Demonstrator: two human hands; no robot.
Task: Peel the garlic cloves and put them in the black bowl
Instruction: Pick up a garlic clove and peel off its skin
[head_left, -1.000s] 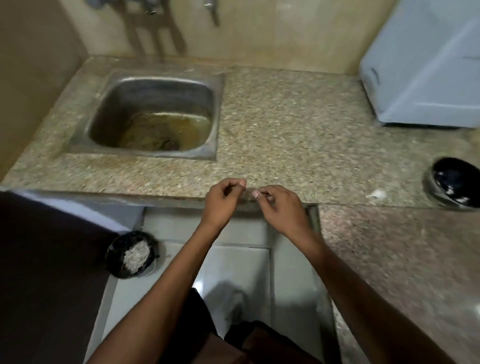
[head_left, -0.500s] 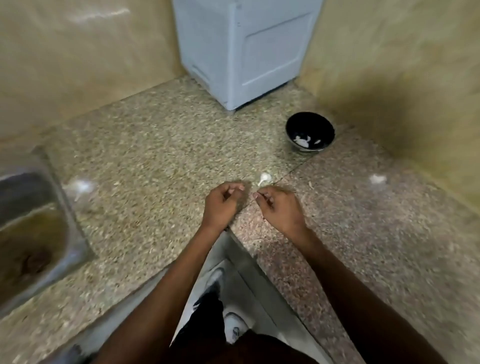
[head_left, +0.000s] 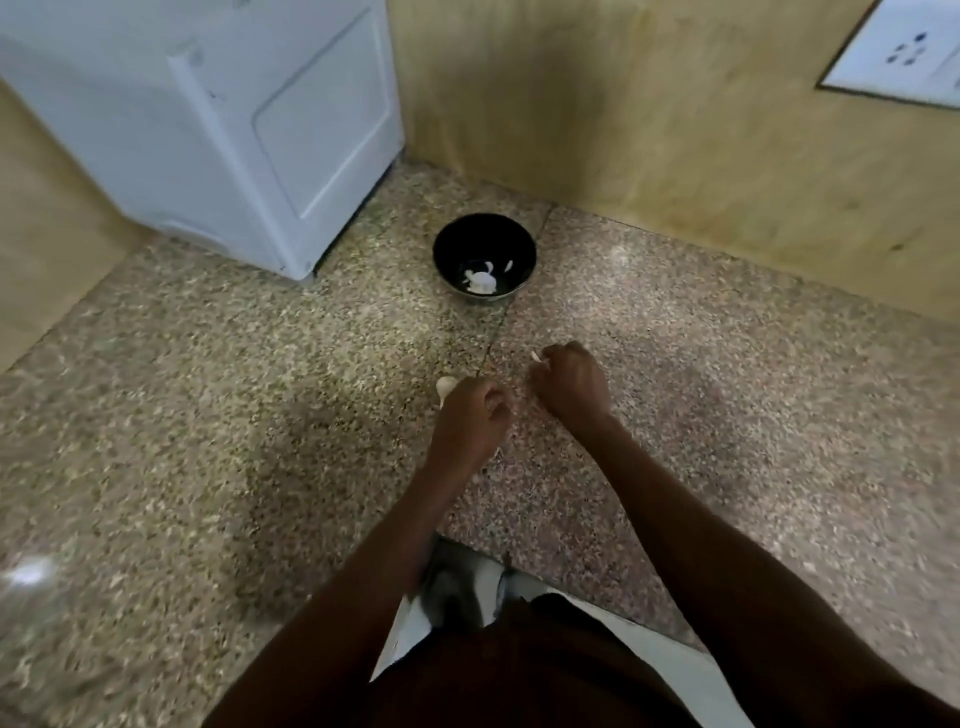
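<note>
The black bowl (head_left: 484, 244) stands on the speckled counter near the corner, with several white garlic pieces (head_left: 480, 280) inside. In front of the bowl my left hand (head_left: 470, 418) hangs over the counter, its fingers curled tight round something small that stays hidden, most likely a garlic clove. A pale unpeeled garlic piece (head_left: 445, 387) lies on the counter just beyond its knuckles, partly covered. A short gap to the right, my right hand (head_left: 571, 387) pinches a small white garlic sliver (head_left: 535, 356) at its fingertips, closer to the bowl.
A white appliance (head_left: 234, 130) stands at the back left, close to the bowl. Yellowish walls (head_left: 675, 130) close off the corner, and a white socket plate (head_left: 904, 52) sits on the right wall. The granite counter (head_left: 208, 389) runs left and right, its edge just before my body.
The view has swung right from the sink to the corner with the bowl. My hands, which pinched something together, have come apart, and the right hand has moved toward the bowl.
</note>
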